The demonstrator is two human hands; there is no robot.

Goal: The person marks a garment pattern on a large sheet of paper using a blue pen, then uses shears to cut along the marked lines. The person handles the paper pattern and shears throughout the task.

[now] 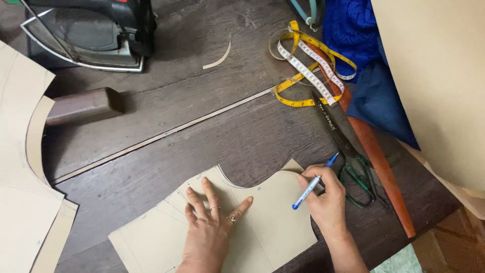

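From the head view, the tan paper pattern piece [252, 222] lies flat at the wooden table's [212, 131] near edge; the left hand [209, 227], fingers spread, presses it steady, while the right hand [326, 199], at the piece's right edge, pinches a blue pen [310, 184], tip down to mark; scissors [343, 141] wait just beyond

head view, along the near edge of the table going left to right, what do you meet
stacked pattern pieces → left hand flat on the cut pattern piece → right hand holding the blue pen → green-handled scissors → orange stick
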